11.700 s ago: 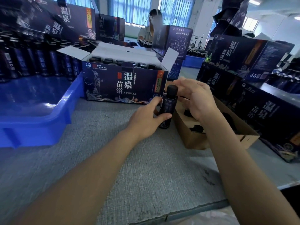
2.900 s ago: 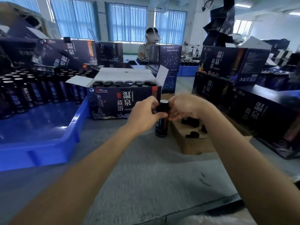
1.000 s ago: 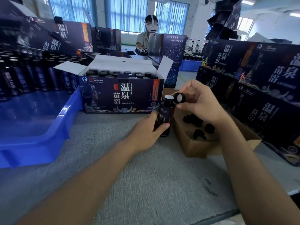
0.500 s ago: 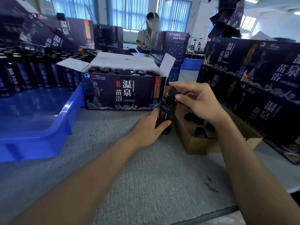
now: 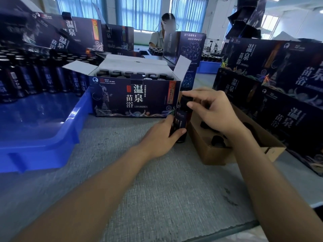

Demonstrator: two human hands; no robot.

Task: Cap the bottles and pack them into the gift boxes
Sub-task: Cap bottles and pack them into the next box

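Observation:
A small dark bottle (image 5: 180, 119) stands upright on the grey table mat, just right of the open dark-blue gift box (image 5: 134, 98). My left hand (image 5: 162, 137) grips the bottle's body low down. My right hand (image 5: 213, 110) pinches the black cap (image 5: 186, 100) that sits on the bottle's neck. Several capped bottles (image 5: 129, 74) stand in rows inside the gift box. Loose black caps (image 5: 217, 140) lie in a brown cardboard box (image 5: 211, 154) under my right wrist.
A blue plastic tray (image 5: 43, 133) on the left holds several dark bottles (image 5: 35, 79) at its back. Stacked gift boxes (image 5: 279, 95) line the right side and the far left. A person sits at the far table. The table edge runs at the lower right.
One second ago my right hand held the cap beside the open bottle neck. The cap now sits on the neck with my fingers pinching it. My left hand keeps its grip.

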